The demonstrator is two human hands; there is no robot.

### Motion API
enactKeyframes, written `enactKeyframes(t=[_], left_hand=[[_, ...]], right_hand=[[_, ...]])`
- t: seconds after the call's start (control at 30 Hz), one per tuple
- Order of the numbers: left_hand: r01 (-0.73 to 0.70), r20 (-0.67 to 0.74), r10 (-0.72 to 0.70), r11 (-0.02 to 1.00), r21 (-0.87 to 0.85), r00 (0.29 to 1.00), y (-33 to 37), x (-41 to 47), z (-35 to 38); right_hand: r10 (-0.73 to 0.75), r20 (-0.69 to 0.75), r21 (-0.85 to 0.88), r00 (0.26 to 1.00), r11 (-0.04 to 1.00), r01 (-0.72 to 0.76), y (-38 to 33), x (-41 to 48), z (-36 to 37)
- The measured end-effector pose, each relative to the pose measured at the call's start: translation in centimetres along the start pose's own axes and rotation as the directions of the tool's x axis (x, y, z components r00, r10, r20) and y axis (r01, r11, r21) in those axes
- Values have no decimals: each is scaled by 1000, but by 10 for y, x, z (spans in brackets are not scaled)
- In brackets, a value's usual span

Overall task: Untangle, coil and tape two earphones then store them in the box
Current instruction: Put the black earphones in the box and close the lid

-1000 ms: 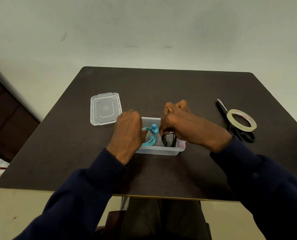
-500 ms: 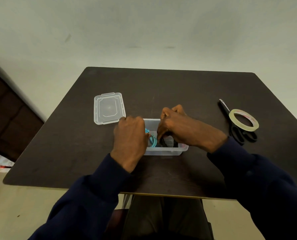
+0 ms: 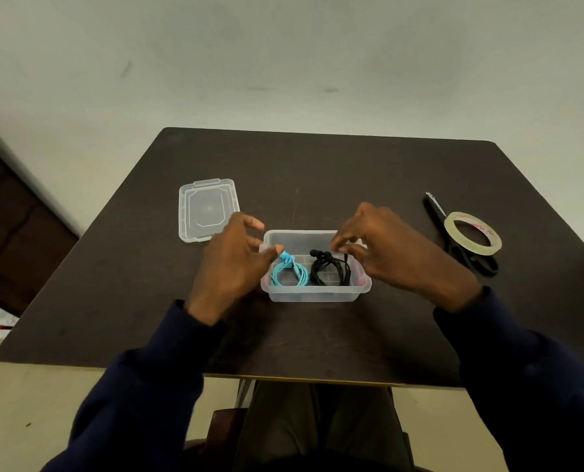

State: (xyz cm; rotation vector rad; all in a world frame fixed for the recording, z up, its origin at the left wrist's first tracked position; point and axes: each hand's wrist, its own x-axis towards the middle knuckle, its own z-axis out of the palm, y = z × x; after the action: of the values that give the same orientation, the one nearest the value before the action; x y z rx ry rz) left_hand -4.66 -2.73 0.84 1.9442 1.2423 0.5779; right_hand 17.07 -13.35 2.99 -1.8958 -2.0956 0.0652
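A clear plastic box (image 3: 312, 294) stands in the middle of the dark table. Inside it lie a coiled blue earphone (image 3: 289, 272) on the left and a coiled black earphone (image 3: 329, 267) on the right, side by side. My left hand (image 3: 231, 264) hovers at the box's left edge with loosely spread fingers and holds nothing. My right hand (image 3: 392, 253) hovers over the box's right end, fingers relaxed and empty, just above the black coil.
The box's clear lid (image 3: 207, 209) lies flat to the back left of the box. Black scissors (image 3: 461, 240) lie at the right with a roll of clear tape (image 3: 472, 233) resting on them. The table's front edge (image 3: 301, 379) is near my lap.
Both hands have lifted out of the box and moved apart, letting go of the blue and black coils, which now lie in the box uncovered.
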Motion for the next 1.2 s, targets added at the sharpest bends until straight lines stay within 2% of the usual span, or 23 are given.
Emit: enactKeyframes(t=[0.07, 0.13, 0.23, 0.33, 0.43, 0.57, 0.67, 0.73, 0.8, 0.87, 0.97, 1.1, 1.2], left_hand=[[134, 155, -95, 955, -264, 983, -5, 4, -8], [199, 227, -120, 909, -367, 967, -9, 4, -10], [195, 208, -103, 848, -492, 973, -12, 1, -7], [205, 215, -94, 788, -580, 972, -18, -1, -3], [225, 231, -98, 745, -628, 968, -21, -1, -1], [229, 214, -114, 718, -657, 970, -19, -1, 2], [228, 193, -131, 709, -668, 972, -21, -1, 6], [234, 189, -142, 693, -682, 972, -21, -1, 8], [240, 193, -145, 670, -703, 970, -21, -1, 9], [245, 190, -156, 660, -710, 969, -22, -1, 8], [240, 186, -152, 649, -722, 971, -21, 0, 10], [234, 177, -154, 659, -715, 972, -20, -1, 10], [231, 165, -161, 672, -704, 973, -21, 0, 10]], right_hand=[[-12, 36, 41, 999, 999, 11, -11, 3, 2], [-44, 56, 115, 997, 993, 38, -24, 10, 7], [-76, 190, 160, 979, 986, 45, -37, 21, 14], [-127, 359, 212, 925, 976, 52, -42, 32, 16], [-78, 449, 134, 890, 991, 19, -38, 38, 18], [-72, 427, 101, 901, 994, 31, -34, 37, 23], [-143, 407, 216, 902, 975, 57, -32, 35, 22], [-130, 312, 289, 941, 957, 37, -27, 29, 13], [-55, 155, 283, 986, 959, 9, -14, 22, 2], [-29, 72, 168, 997, 986, 17, -3, 19, -5], [-31, 148, -28, 988, 999, 36, 6, 17, -2], [-73, 249, -125, 966, 986, 107, 4, 21, 14], [-122, 239, -202, 963, 964, 173, 0, 24, 19]])
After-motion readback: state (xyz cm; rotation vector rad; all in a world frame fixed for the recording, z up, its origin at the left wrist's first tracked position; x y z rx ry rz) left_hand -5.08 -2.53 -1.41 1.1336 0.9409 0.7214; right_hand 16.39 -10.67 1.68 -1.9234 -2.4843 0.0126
